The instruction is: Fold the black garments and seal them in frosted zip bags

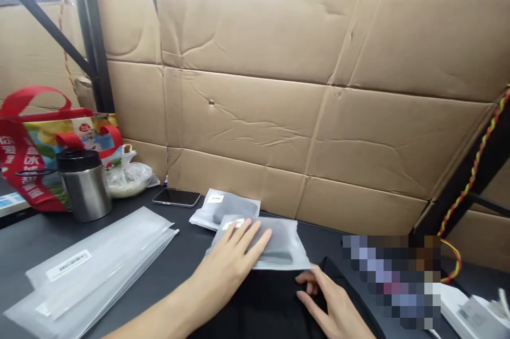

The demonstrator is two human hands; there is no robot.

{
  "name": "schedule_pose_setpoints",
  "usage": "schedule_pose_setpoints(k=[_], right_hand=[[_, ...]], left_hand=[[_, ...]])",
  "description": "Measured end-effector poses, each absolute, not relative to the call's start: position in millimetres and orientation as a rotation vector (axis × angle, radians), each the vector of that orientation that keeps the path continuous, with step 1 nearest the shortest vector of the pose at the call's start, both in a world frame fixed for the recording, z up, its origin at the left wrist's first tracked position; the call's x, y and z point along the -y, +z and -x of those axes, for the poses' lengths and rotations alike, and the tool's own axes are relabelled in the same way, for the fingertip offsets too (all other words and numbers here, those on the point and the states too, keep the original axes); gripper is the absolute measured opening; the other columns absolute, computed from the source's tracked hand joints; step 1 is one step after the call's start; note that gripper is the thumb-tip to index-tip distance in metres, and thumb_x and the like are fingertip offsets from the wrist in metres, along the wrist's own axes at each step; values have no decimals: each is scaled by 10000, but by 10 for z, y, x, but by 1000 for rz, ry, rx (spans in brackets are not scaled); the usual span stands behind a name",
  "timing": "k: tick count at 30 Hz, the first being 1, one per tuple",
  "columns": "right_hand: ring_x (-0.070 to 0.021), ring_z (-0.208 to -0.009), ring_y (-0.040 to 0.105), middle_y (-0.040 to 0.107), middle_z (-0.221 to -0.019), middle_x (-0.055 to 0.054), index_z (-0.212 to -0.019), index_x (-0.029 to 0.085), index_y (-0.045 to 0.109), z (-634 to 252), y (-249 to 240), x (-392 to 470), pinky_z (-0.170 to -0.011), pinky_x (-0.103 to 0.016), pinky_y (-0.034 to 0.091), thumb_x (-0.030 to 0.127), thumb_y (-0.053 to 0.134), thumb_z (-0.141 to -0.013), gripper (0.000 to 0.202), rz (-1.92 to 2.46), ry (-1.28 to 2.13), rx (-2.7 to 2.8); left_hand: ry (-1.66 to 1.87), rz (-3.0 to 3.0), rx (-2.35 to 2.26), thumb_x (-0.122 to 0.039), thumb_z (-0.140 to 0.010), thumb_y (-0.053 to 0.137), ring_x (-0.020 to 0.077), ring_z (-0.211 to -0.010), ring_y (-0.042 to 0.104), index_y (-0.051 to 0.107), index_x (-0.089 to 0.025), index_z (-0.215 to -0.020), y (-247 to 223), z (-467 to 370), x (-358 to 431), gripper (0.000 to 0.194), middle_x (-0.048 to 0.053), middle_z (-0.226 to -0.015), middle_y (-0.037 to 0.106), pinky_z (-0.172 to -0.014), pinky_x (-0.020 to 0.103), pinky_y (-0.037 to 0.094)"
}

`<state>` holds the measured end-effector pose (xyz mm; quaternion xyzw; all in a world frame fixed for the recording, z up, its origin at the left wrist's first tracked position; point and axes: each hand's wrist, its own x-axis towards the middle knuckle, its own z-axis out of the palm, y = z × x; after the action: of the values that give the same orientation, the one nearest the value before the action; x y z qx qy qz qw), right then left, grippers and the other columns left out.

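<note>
My left hand [235, 254] lies flat, fingers spread, on a frosted plastic bag [281, 238] with dark contents and a white label. Beside the bag's lower right corner is my right hand [326, 302]. Its fingers are loosely curled, with a gap between thumb and forefinger and nothing visible in between. Black fabric [258, 307] lies below the bag and under both hands. A second filled frosted bag [235, 206] with a barcode label sits just behind, partly covered by the first.
Flat frosted bags [99, 259] are stacked at left on the dark table. Behind them stand a steel tumbler [85, 190], a red shopping bag [43, 169], a tied plastic bag [129, 177] and a phone [177, 197]. Cardboard [255, 100] walls the back; a white power strip [450, 302] is at right.
</note>
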<state>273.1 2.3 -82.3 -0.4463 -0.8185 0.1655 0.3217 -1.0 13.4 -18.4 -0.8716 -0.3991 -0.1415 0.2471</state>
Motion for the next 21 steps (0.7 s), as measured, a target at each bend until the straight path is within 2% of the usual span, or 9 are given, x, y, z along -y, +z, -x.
schedule_pose_setpoints(k=[4, 5, 7, 9, 11, 14, 16, 18, 21], right_hand=[[-165, -881, 615, 620, -990, -22, -1239, 288, 484, -2723, -823, -14, -832, -287, 500, 278, 521, -938, 304, 1164, 394, 2185], [-166, -875, 615, 620, -982, -21, -1213, 290, 510, -2720, -816, -11, -826, -287, 502, 279, 525, -937, 277, 1165, 390, 2192], [-167, -856, 613, 623, -987, -21, -1163, 288, 549, -2712, -803, -8, -814, -287, 506, 275, 532, -933, 231, 1170, 383, 2197], [-167, -848, 612, 625, -1000, -22, -1137, 283, 567, -2703, -793, -5, -812, -288, 508, 269, 534, -929, 211, 1176, 381, 2197], [-169, -851, 611, 626, -1004, -23, -1131, 280, 572, -2696, -786, -1, -816, -291, 509, 273, 533, -930, 205, 1188, 388, 2204], [-172, -865, 608, 626, -1015, -32, -1146, 278, 571, -2698, -777, 12, -819, -299, 514, 294, 510, -943, 212, 1216, 397, 2222], [-184, -956, 602, 604, -1140, -57, -1225, 279, 537, -2706, -765, 24, -871, -318, 508, 312, 487, -954, 277, 1244, 387, 2231], [-222, -1150, 533, 515, -1333, -75, -1320, 291, 482, -2708, -740, 35, -990, -382, 452, 346, 485, -954, 370, 1272, 340, 2260], [-268, -1309, 392, 453, -1434, -40, -1347, 332, 488, -2669, -674, 55, -1087, -472, 344, 410, 489, -950, 404, 1277, 298, 2379]], left_hand=[[-423, 2476, 1143, 86, -810, 396, 274, -1422, 234, 270, -259, -1489, 175, 320, -591, 772, 80, -1537, 333, -1131, 508, 200], [-395, 2513, 1142, 26, -857, 440, 285, -1411, 266, 329, -278, -1465, 170, 408, -724, 688, 75, -1526, 358, -1124, 519, 213], [-347, 2570, 1144, -213, -892, 598, 348, -1384, 312, 422, -312, -1413, 64, 575, -958, 559, 85, -1500, 403, -1087, 567, 265], [-325, 2611, 1144, -382, -828, 701, 380, -1375, 319, 406, -326, -1423, -94, 707, -1122, 666, 97, -1498, 405, -1061, 570, 314], [-333, 2640, 1149, -405, -838, 693, 365, -1381, 315, 358, -319, -1450, -209, 798, -1222, 703, 104, -1509, 383, -1066, 536, 332], [-372, 2676, 1156, -402, -912, 599, 326, -1376, 340, 378, -302, -1444, -241, 878, -1305, 584, 92, -1499, 403, -1085, 481, 335], [-401, 2699, 1159, -449, -919, 571, 313, -1357, 379, 408, -298, -1429, -221, 910, -1339, 556, 81, -1478, 439, -1079, 453, 353], [-435, 2709, 1170, -485, -916, 556, 313, -1345, 399, 420, -298, -1422, -229, 928, -1353, 556, 80, -1470, 451, -1071, 451, 364], [-497, 2692, 1205, -494, -928, 525, 343, -1384, 316, 377, -299, -1446, -304, 924, -1321, 573, 91, -1504, 395, -1090, 524, 304]])
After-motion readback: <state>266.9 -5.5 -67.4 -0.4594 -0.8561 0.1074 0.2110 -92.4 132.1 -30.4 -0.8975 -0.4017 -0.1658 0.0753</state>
